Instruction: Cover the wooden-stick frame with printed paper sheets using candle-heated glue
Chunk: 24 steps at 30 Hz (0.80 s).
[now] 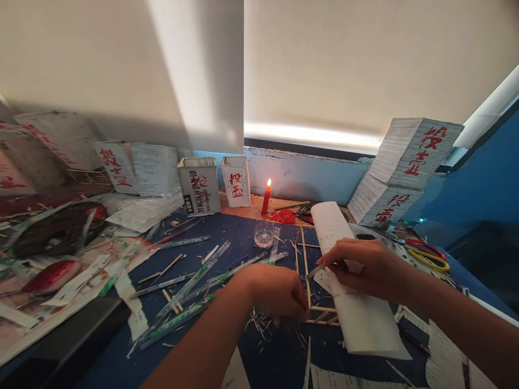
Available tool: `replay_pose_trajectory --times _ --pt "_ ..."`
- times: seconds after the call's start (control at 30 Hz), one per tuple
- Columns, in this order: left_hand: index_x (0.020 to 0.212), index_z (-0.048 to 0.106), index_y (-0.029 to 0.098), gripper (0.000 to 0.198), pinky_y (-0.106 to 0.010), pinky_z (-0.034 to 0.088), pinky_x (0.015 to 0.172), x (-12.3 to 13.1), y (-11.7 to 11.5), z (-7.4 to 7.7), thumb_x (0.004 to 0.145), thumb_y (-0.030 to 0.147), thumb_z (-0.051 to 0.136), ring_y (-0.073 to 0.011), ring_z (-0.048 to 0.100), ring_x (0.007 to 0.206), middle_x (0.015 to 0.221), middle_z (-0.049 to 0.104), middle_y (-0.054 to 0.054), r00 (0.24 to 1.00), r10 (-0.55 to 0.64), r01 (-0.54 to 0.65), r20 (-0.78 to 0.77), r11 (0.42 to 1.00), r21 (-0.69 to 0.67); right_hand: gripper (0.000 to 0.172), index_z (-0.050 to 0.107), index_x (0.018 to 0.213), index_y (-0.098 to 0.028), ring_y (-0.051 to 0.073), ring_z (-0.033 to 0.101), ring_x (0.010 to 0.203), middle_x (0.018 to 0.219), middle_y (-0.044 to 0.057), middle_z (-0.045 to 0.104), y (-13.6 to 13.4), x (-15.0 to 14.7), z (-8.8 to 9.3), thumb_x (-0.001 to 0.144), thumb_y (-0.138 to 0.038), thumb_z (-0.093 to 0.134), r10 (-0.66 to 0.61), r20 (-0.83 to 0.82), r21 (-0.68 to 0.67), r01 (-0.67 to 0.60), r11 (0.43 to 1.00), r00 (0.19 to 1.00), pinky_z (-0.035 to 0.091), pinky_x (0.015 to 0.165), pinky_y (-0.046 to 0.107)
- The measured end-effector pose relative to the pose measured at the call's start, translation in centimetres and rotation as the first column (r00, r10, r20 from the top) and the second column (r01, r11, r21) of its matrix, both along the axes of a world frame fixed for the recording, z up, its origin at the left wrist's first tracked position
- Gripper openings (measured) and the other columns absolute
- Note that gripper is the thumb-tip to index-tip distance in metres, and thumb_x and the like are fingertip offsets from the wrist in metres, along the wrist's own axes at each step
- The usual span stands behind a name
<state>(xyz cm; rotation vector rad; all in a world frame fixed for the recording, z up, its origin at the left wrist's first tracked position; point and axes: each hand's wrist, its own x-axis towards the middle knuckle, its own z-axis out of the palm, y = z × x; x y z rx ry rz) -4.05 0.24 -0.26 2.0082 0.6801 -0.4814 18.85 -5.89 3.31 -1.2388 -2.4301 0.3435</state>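
My left hand (274,292) rests low on the blue table (239,232), fingers curled and pinched at the near corner of a thin wooden stick frame (305,270). My right hand (367,267) lies on a long white printed sheet (357,302) draped over that frame. Its fingers are closed on a small thin white piece (315,271), too small to name. Splinters and stick offcuts (259,323) lie scattered below my left hand.
A lit red candle (266,198) stands at the back beside a small glass (264,234). Paper boxes with red characters (199,185) line the rear; a taller stack (405,167) stands right. Green-white strips (194,281), scissors (427,255), red discs (52,274).
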Motion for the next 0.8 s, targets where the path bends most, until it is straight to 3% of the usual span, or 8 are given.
replay_pose_trajectory --times 0.1,0.23,0.5,0.6,0.7,0.8 --pt "0.087 0.076 0.027 0.016 -0.021 0.046 0.055 0.0 0.0 0.1 0.08 0.031 0.062 -0.0125 0.066 0.062 0.07 0.069 0.005 1.0 0.0 0.0 0.003 1.0 0.005 0.023 0.07 0.102 -0.028 0.016 0.071 0.084 0.098 0.0 0.077 0.9 0.0 0.2 0.086 -0.014 0.061 -0.07 0.018 0.059 0.069 0.996 0.997 0.053 0.076 0.027" --pt "0.087 0.077 0.028 0.017 -0.02 0.046 0.053 0.0 -0.1 0.2 0.08 0.031 0.061 -0.013 0.066 0.062 0.069 0.068 0.004 1.0 0.005 -0.005 -0.004 1.0 0.01 0.012 0.068 0.097 -0.027 0.015 0.069 0.073 0.089 -0.001 0.077 3.4 -0.5 1.1 0.091 -0.023 0.058 -0.185 0.059 0.119 0.177 0.977 0.981 0.049 0.067 0.027" --pt "0.091 0.079 0.03 0.021 -0.022 0.046 0.051 -0.1 -0.3 0.4 0.08 0.034 0.062 -0.0152 0.067 0.064 0.073 0.072 0.002 1.0 -0.008 0.009 -0.007 0.998 0.066 0.01 0.065 0.096 -0.023 0.017 0.069 0.065 0.081 0.003 0.075 11.6 -2.5 2.6 0.094 -0.025 0.055 -0.281 0.14 0.043 0.277 0.96 0.95 0.046 0.063 0.029" --pt "0.096 0.078 0.029 0.024 -0.022 0.046 0.052 0.0 -0.2 0.0 0.082 0.036 0.06 -0.0159 0.068 0.065 0.077 0.073 0.001 1.0 -0.029 0.029 0.001 0.996 0.085 0.008 0.061 0.098 -0.02 0.014 0.068 0.058 0.09 0.006 0.075 14.6 -3.3 2.9 0.095 -0.023 0.054 -0.297 0.113 0.008 0.298 0.954 0.948 0.047 0.059 0.028" --pt "0.093 0.077 0.027 0.02 -0.025 0.049 0.055 0.3 0.0 -0.6 0.081 0.025 0.06 -0.0181 0.07 0.069 0.077 0.074 0.0 0.997 -0.08 0.078 0.024 0.993 0.085 0.011 0.056 0.106 -0.018 0.014 0.068 0.052 0.091 0.009 0.074 17.0 -4.2 2.8 0.098 -0.024 0.05 -0.324 0.089 -0.056 0.33 0.942 0.942 0.046 0.049 0.027" --pt "0.074 0.073 0.023 0.018 -0.031 0.052 0.07 0.2 0.4 -0.9 0.066 0.007 0.07 -0.0237 0.069 0.084 0.084 0.076 -0.002 0.986 -0.15 0.14 0.073 0.982 0.124 0.014 0.053 0.111 -0.018 0.015 0.068 0.049 0.092 0.01 0.072 18.5 -4.9 2.6 0.1 -0.026 0.048 -0.341 0.085 -0.12 0.349 0.929 0.936 0.045 0.044 0.026"
